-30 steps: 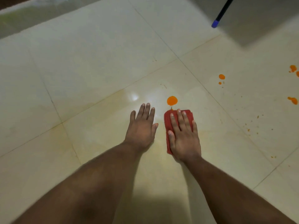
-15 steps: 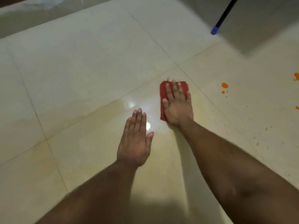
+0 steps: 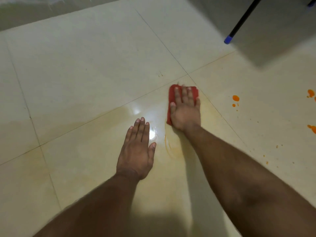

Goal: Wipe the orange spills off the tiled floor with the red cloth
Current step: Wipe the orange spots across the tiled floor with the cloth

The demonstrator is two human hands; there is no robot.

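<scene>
Since half a second ago, my right hand (image 3: 185, 110) and the red cloth (image 3: 172, 98) have barely shifted along the tile, and a second ago both were nearer to me, just behind a round orange spot that no longer shows. Now I see that hand lying flat, palm down, fingers straight and close together, pressing the cloth to the tiled floor (image 3: 85, 65). It is an open-palmed press, not a closed grip; nothing is pinched between the fingers. The cloth sticks out beyond the fingertips and along the thumb side, close to where four tiles meet.

My left hand (image 3: 136, 149) is also spread flat on the floor, holding nothing, set back toward me and to the left of the right hand, apart from the cloth. Between the two hands the tile looks wet and glossy, with a bright glare patch beside the left fingertips. A thin curved orange smear (image 3: 168, 147) runs on the floor just behind the right wrist.

To the right of the right hand, on the neighbouring tile, lie orange spills (image 3: 235, 98): one larger drop with small ones just behind it, more blobs at the frame's right edge, and fine specks scattered nearer to me. Far ahead and right, a black pole with a blue tip (image 3: 228, 39) touches the floor.
</scene>
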